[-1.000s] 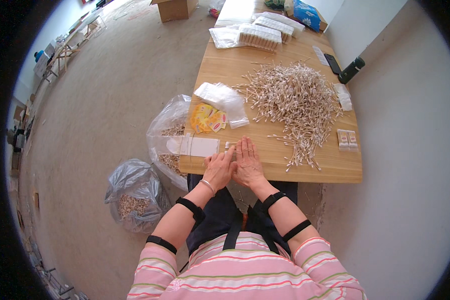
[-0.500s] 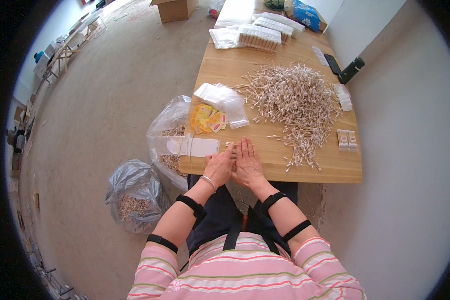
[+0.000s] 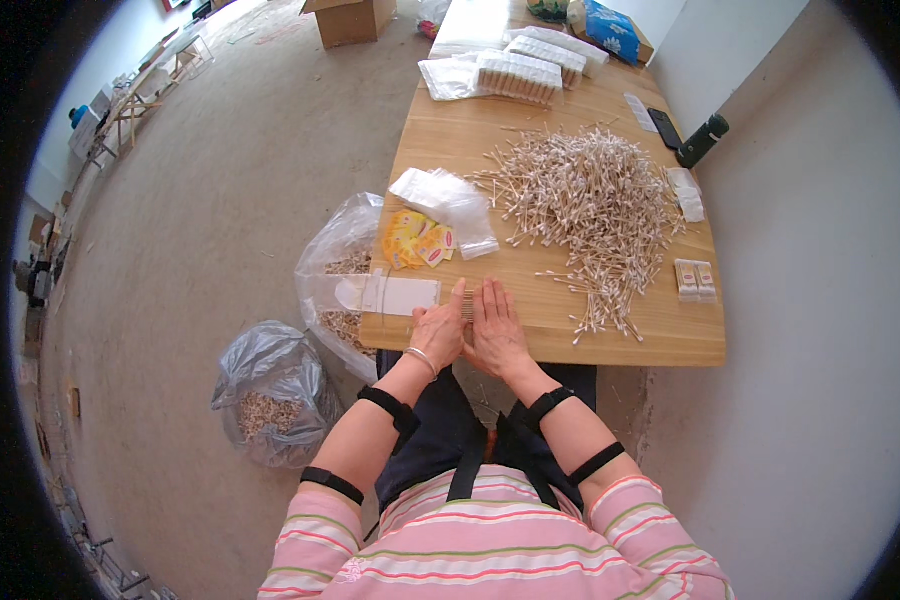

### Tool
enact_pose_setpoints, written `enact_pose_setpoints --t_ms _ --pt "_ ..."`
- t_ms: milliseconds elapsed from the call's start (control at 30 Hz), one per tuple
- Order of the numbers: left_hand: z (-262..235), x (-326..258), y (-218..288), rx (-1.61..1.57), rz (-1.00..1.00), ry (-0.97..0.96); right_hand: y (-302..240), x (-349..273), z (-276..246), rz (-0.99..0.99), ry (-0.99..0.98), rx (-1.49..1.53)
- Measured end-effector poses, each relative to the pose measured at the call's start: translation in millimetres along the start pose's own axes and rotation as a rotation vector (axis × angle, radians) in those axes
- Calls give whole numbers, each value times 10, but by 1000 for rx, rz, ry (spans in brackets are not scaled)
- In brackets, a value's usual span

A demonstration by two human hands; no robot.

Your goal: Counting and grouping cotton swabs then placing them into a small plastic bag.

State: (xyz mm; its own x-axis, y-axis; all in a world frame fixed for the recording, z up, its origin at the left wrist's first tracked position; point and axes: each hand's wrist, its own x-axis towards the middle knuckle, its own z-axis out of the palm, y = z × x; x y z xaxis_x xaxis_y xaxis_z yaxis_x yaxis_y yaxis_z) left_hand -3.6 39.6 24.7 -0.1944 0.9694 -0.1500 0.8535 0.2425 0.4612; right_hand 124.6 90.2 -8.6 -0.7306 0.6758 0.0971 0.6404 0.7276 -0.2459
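A small row of cotton swabs (image 3: 468, 305) lies at the table's near edge, pressed between my two hands. My left hand (image 3: 438, 327) bears on its left side, with the index finger pointing forward. On the other side my right hand (image 3: 496, 330) lies with straight fingers held together, its edge along the swabs. The palms hide part of the row. A white card-like strip (image 3: 410, 296) in clear plastic sits just left of my left hand. Ahead and to the right rises a large heap of loose cotton swabs (image 3: 595, 200).
Yellow printed cards (image 3: 410, 238) and clear plastic bags (image 3: 445, 200) lie ahead-left. Packed swab bundles (image 3: 520, 75) stand at the far end. Along the right edge are a phone (image 3: 663, 128), a dark bottle (image 3: 703, 141) and two small packs (image 3: 695, 280). Swab-filled bags (image 3: 275, 390) stand on the floor.
My left hand has shifted very slightly, its index finger now stretched further forward along the swabs. My right hand stays nearly in place.
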Motion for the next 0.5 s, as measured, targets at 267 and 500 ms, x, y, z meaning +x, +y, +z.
enact_pose_setpoints --t_ms 267,500 --pt "148 9 -153 -150 75 110 -30 -56 28 -20 -12 -51" --pt "400 161 -213 -996 26 542 -149 -45 22 35 -10 17"
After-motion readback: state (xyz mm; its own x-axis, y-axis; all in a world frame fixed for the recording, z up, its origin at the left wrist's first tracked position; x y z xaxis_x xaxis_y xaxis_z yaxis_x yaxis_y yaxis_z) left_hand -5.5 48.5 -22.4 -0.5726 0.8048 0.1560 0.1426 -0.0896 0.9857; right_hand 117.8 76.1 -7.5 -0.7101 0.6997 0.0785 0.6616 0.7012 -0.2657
